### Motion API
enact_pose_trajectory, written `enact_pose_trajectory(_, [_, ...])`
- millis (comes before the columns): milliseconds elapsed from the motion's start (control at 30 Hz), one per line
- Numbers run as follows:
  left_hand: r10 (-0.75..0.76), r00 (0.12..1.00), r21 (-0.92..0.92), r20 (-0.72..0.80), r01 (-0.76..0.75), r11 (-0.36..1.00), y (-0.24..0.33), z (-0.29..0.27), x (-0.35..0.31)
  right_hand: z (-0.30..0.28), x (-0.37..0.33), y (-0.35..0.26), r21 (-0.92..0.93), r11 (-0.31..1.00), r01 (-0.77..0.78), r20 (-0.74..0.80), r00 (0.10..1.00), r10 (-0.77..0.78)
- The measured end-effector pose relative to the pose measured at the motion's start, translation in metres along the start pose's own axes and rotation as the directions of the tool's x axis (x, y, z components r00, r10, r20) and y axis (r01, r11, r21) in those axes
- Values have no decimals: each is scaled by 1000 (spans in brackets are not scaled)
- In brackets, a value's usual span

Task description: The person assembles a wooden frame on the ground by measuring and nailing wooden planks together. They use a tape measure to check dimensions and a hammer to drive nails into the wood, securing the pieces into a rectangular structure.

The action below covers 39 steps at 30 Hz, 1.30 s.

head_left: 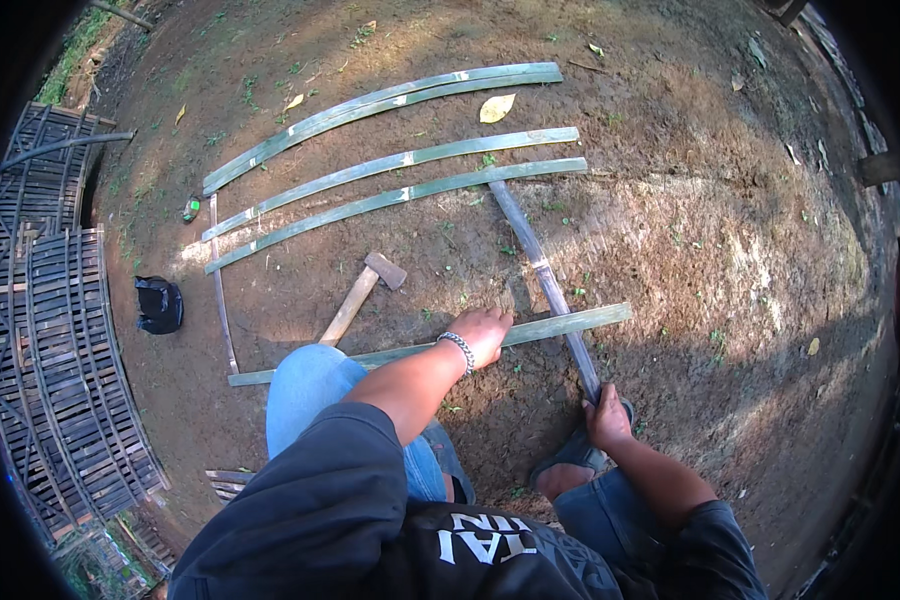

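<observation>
I crouch over split bamboo slats laid on bare earth. My left hand (pixel 484 333), with a beaded bracelet at the wrist, presses on the nearest green slat (pixel 560 326) lying crosswise. My right hand (pixel 606 420) grips the near end of a grey cross slat (pixel 536 258) that runs away from me, under or over the nearest slat, toward the farther ones. Three more long green slats (pixel 390 163) lie parallel farther off. A hammer (pixel 362 294) with a wooden handle rests on the ground just beyond my left knee.
A thin slat (pixel 222 300) lies along the left ends of the strips. A black bag (pixel 158 304) and a small green object (pixel 191 209) sit at the left. Finished bamboo lattice panels (pixel 60 350) are stacked at the far left. Dry leaves dot the dirt.
</observation>
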<state>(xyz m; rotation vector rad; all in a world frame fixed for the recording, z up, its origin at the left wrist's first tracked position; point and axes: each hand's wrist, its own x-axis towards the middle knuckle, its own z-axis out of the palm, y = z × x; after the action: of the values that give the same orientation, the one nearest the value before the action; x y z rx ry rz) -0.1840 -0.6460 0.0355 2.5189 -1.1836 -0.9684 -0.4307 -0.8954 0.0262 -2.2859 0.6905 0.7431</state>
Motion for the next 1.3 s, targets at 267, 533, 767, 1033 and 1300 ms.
enact_pose_trajectory(267, [-31, 997, 30, 65, 29, 999, -1, -1, 5, 90, 12, -63, 254, 967, -15, -17, 1000, 20])
enact_pose_trajectory(533, [-21, 989, 37, 145, 15, 999, -9, 14, 20, 119, 11, -87, 290, 957, -35, -124, 990, 74])
enact_pose_trajectory(767, [36, 954, 12, -297, -34, 999, -85, -65, 92, 80, 12, -104, -29, 993, -117, 12, 993, 117])
enact_pose_trajectory(1033, [-367, 842, 25, -395, 409, 912, -184, -118, 142, 80, 23, -99, -66, 994, -86, 24, 996, 88])
enact_pose_trajectory(1300, [-202, 931, 94, -304, 240, 966, -191, -108, 122, 85, 24, -97, -34, 999, -15, -12, 1000, 15])
